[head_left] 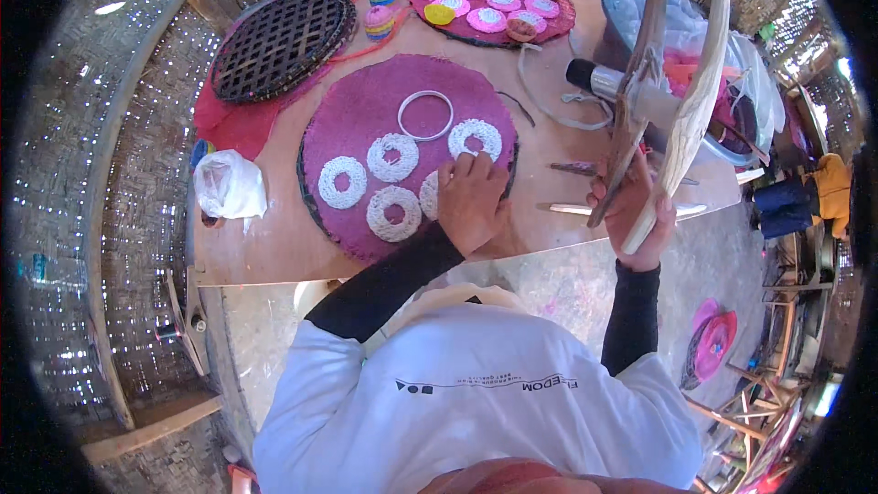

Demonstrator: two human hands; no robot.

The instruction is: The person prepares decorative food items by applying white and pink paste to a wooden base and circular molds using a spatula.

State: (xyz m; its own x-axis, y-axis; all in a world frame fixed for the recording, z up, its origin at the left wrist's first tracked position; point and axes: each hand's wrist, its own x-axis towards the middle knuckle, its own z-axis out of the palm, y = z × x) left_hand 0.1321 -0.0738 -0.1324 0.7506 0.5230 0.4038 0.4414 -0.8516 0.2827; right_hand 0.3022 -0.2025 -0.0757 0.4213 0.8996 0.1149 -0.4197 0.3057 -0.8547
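Note:
My left hand [473, 201] lies palm down over a round purple cloth-covered board [421, 247], thumb apart from the fingers. Its fingertips reach the lower edge of a white woven ring [487, 131]. Another white ring [428, 194] is partly hidden beneath that hand. More white rings [393, 157] and a thin white hoop [425, 116] lie on the board. My right hand [640, 215] grips the lower ends of a large wooden tool with two long arms [688, 110]. A pale cylinder with a black end [590, 79] shows behind the arms; whether it joins them I cannot tell.
A black lattice tray [283, 48] sits back left, beside yarn balls [380, 23]. Pink-and-white rings fill a red round board [457, 35] at the back. A white plastic bag [230, 185] stands left. A blue tub [631, 14] is at right. Sticks lie near the table's front edge.

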